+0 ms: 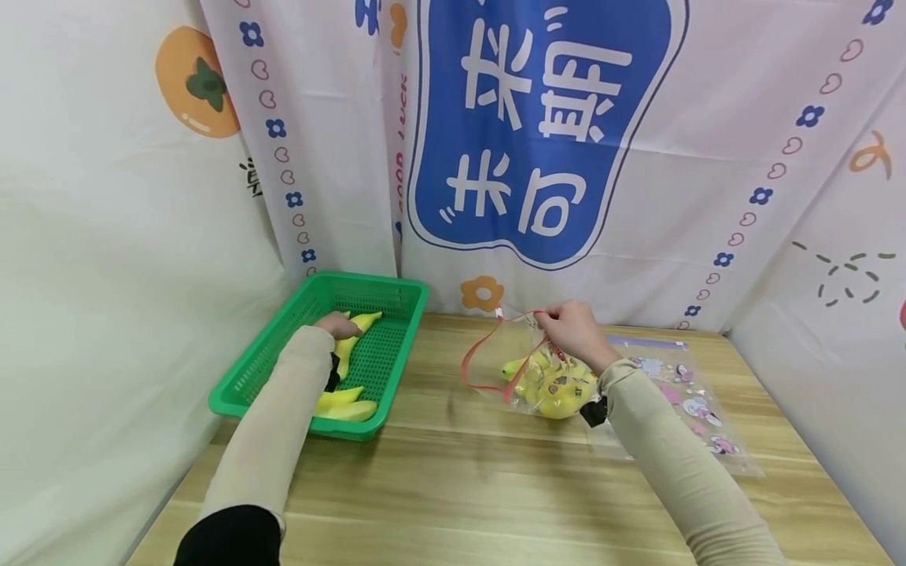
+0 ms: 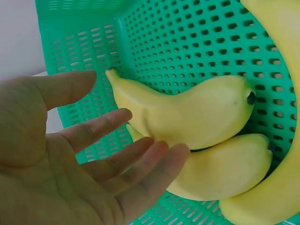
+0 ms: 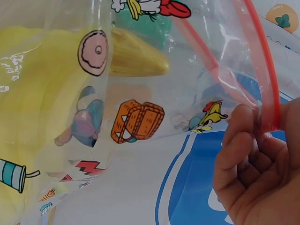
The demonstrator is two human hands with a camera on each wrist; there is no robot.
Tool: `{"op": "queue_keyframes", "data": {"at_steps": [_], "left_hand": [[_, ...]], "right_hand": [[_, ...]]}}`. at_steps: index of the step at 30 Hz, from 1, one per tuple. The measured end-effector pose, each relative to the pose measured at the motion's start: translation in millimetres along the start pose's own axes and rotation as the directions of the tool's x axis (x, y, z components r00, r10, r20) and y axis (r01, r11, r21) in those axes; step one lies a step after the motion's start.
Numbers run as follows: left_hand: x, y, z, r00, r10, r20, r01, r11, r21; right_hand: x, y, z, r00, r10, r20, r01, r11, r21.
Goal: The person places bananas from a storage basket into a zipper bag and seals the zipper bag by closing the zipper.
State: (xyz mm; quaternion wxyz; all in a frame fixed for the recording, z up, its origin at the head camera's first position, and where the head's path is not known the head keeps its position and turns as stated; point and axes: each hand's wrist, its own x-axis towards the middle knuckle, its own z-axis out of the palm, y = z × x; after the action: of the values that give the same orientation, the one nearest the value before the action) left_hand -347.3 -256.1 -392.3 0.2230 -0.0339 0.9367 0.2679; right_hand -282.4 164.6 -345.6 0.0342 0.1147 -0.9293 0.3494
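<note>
My left hand (image 2: 89, 154) is over the green basket (image 1: 405, 346), fingers spread and slightly bent, palm showing in the left wrist view. Close by its fingertips lie yellow bananas (image 2: 187, 112) on the basket floor; whether the fingers touch one is hard to tell. With its fingers curled, my right hand (image 1: 575, 334) pinches the red zip edge of a clear printed zip bag (image 3: 136, 122). The bag's mouth gapes toward the left, and yellow fruit (image 1: 559, 393) fills its lower part, one piece with a dark tip near the opening.
Another clear zip bag (image 1: 697, 417) with a purple slider strip lies flat on the wooden table (image 1: 453, 487) at the right. More bananas (image 1: 347, 405) sit at the basket's near end. A printed curtain (image 1: 340, 157) hangs behind the table.
</note>
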Motion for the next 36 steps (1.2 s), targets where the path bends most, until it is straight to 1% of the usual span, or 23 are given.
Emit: {"op": "queue_keyframes", "data": {"at_steps": [3,6,10,13,16,20,23,28,30,33,35,36], "left_hand": [[-0.9,-2.4,0.9,1.0,-0.011,-0.002,0.011,1.0,0.012],[2.6,-6.2,2.7,1.0,-0.022,-0.007,0.022,1.0,0.011],[5.0,-6.9,3.7,1.0,-0.024,-0.014,0.023,0.999,-0.034],[6.9,-7.1,3.3,1.0,-0.021,-0.007,0.02,0.998,-0.065],[10.1,-8.9,2.8,1.0,-0.026,0.017,0.027,0.997,-0.078],[14.0,-12.5,2.8,0.995,-0.056,0.082,0.065,0.992,-0.109],[14.2,-14.3,4.0,0.99,-0.069,0.12,0.081,0.991,-0.104],[11.6,-15.1,8.0,0.991,-0.059,0.121,0.065,0.997,-0.047],[12.2,-15.3,10.2,0.99,-0.07,0.126,0.078,0.995,-0.061],[17.3,-16.4,14.1,0.989,-0.086,0.119,0.096,0.993,-0.074],[21.9,-18.3,16.9,0.991,-0.097,0.096,0.104,0.992,-0.068],[24.1,-19.2,18.3,0.992,-0.097,0.082,0.101,0.994,-0.047]], "right_hand": [[-1,-1,-1.1,1.0,-0.002,0.001,0.002,1.0,0.005],[-2,-2,-1.8,1.0,0.0,-0.002,0.0,1.0,0.003],[-2,-2,-2.9,1.0,0.003,-0.004,-0.003,1.0,-0.005],[-2,-2,-3.3,1.0,0.005,-0.003,-0.005,1.0,-0.006],[-1,-1,-3.1,1.0,0.004,-0.007,-0.004,1.0,-0.007],[-1,1,-2.1,1.0,0.007,-0.01,-0.008,1.0,-0.008],[-1,2,-1.5,1.0,0.016,-0.005,-0.016,1.0,0.0],[-1,3,-1.5,1.0,0.016,-0.005,-0.016,1.0,0.007],[-1,3,-1.2,1.0,0.013,-0.007,-0.013,1.0,0.005],[-1,3,-1.1,1.0,0.005,-0.003,-0.005,1.0,0.004],[-1,3,-0.8,1.0,0.006,-0.002,-0.006,1.0,0.006],[-1,3,-0.8,1.0,0.006,-0.002,-0.006,1.0,0.007]]}}
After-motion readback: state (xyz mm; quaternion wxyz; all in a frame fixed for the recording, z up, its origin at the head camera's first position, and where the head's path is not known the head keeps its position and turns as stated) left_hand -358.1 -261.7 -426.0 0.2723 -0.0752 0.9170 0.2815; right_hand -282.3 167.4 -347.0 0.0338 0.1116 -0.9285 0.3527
